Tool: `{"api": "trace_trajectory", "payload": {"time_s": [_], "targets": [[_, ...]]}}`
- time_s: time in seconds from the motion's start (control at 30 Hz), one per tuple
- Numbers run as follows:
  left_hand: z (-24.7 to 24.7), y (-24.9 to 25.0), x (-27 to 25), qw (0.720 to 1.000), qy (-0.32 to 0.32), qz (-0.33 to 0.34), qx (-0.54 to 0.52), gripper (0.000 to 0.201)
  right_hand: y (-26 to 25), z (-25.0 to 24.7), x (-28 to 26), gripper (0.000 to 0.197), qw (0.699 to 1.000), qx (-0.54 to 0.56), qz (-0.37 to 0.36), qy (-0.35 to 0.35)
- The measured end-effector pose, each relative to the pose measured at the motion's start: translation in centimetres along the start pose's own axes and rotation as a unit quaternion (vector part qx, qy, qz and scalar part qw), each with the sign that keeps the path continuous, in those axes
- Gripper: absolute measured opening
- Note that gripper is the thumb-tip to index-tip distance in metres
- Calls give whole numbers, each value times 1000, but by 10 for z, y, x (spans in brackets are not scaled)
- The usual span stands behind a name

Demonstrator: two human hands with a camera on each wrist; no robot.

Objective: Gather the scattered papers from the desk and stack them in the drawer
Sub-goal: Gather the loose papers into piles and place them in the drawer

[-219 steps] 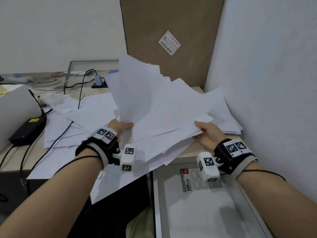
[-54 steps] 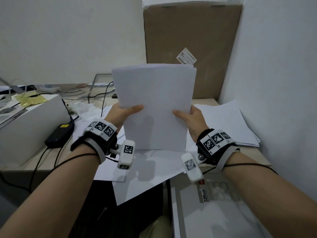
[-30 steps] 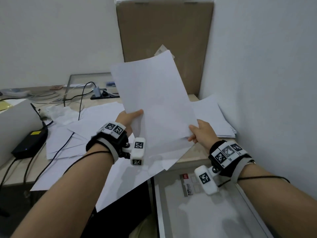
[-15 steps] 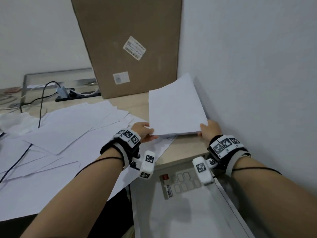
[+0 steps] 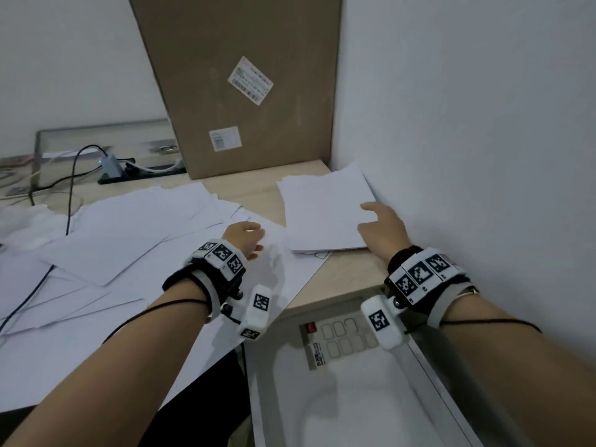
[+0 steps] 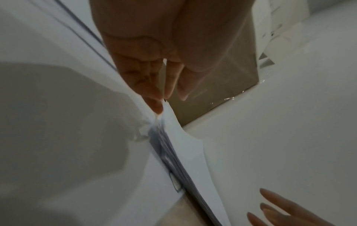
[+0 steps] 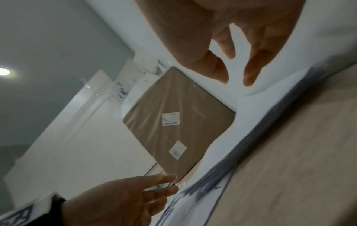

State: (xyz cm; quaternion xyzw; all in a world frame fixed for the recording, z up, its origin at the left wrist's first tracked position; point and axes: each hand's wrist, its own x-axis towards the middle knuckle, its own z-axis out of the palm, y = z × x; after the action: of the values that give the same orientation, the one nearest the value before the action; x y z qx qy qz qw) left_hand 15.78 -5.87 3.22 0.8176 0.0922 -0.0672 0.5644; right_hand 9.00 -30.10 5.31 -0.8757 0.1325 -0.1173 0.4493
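on desk [image 5: 251, 185] now, paper stack [image 5: 322, 214], no longer in either grip

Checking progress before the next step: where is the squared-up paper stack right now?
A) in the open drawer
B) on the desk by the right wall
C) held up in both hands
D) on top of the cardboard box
B: the stack lies flat on the desk beside the wall, with both hands open and the drawer not yet holding it.
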Motion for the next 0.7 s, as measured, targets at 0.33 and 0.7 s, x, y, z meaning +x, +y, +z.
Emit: {"api": "trace_trajectory", "payload": {"time_s": [0.33, 0.7], "targets": [[-160, -78, -48, 962, 144, -100, 209, 48, -57, 83, -62, 50, 882, -195, -103, -418], [-172, -93, -88, 936, 66, -160, 306, 80, -67, 111, -83, 74, 809, -347, -115, -459]]}}
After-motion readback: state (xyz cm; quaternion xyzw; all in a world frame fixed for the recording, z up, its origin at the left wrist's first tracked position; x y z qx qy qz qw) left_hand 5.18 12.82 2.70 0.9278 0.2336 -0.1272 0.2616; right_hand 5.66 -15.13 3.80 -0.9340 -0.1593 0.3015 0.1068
